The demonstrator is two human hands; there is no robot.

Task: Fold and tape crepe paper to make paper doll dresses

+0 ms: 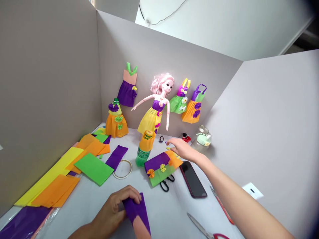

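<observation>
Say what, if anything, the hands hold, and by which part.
The left hand holds the purple and peach piece near its upper left edge; whether the right hand holds anything is unclear.

A purple fabric piece (136, 208) with a peach section, folded, in the left hand (117, 205).

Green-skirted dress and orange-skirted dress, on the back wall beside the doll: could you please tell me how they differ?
The green-skirted dress has yellow straps; the orange-skirted dress has purple ones.
The green-skirted dress carries white ornaments on its skirt, the orange-skirted dress purple flowers.
The green-skirted dress is nearer the doll; the orange-skirted dress is farther right.
Both are small, with gathered skirts.
</observation>
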